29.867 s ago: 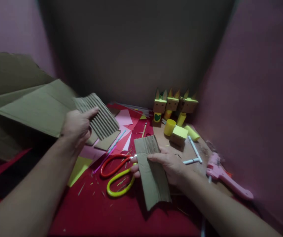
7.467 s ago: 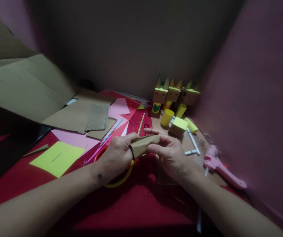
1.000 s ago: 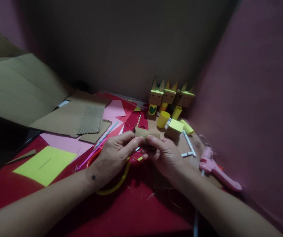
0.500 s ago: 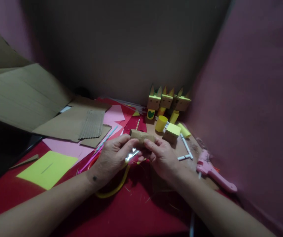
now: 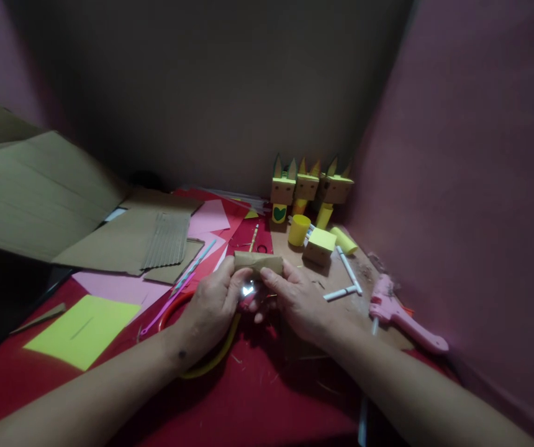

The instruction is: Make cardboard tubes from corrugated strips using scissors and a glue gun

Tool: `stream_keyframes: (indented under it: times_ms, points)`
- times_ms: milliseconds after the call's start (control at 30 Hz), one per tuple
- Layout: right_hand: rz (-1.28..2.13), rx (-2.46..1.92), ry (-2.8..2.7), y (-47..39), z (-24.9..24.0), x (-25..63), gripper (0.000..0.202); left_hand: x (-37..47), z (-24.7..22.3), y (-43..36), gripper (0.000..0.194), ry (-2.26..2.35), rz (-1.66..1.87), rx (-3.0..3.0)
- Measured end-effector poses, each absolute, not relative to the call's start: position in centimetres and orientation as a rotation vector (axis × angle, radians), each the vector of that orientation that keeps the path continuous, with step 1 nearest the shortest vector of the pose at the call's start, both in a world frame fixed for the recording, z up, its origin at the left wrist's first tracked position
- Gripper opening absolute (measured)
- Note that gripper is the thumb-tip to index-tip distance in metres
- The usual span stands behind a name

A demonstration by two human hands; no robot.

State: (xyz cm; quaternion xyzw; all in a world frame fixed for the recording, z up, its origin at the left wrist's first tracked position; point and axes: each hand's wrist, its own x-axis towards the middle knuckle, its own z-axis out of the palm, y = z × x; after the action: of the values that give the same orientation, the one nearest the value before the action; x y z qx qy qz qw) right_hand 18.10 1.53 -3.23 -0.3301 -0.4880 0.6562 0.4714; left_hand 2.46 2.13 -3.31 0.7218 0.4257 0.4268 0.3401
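A brown cardboard roll [image 5: 258,263] lies level between both hands, above the red table cover. My left hand [image 5: 215,300] grips its left end, thumb along the near side. On the right end my right hand [image 5: 297,297] closes, its thumb pressed near the roll's middle and some fingers curled beneath. A bright light spot shines just below the roll, between the hands. Under my left wrist a yellow and red curved handle [image 5: 215,366] shows in part; the rest of it is hidden.
Several box-headed cardboard figures [image 5: 284,186] stand at the back right. Near them are a yellow cylinder [image 5: 299,230], a yellow-topped box [image 5: 319,247] and white sticks [image 5: 348,270]. A pink glue gun [image 5: 404,316] lies right. Yellow paper [image 5: 85,329] and cardboard sheets [image 5: 108,245] lie left.
The roll, slightly tilted before, is now more level, and its open left end no longer faces me. Both hands still hold it. The whole view has shifted a little.
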Motion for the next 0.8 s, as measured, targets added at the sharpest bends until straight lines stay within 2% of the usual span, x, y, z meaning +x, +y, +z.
stream_keyframes:
  times_ms: [233, 400, 600, 800]
  points:
    - [1.647, -0.721, -1.082, 2.0, -3.2, 18.0, 0.024, 2.7, -2.0, 1.7, 0.025, 0.966, 1.06, 1.551]
    - [1.688, -0.712, -0.974, 2.7, -3.0, 18.5, 0.021, 2.1, -0.9, 1.9, 0.037, 0.967, 1.023, 1.483]
    - [1.767, -0.736, -0.888, 2.8, -2.9, 18.8, 0.017, 2.5, -0.9, 1.9, 0.02, 0.889, 0.933, 1.456]
    - [1.8, -0.699, -0.874, 2.3, -2.9, 18.5, 0.018, 2.4, -1.4, 1.7, 0.014, 0.974, 1.089, 1.596]
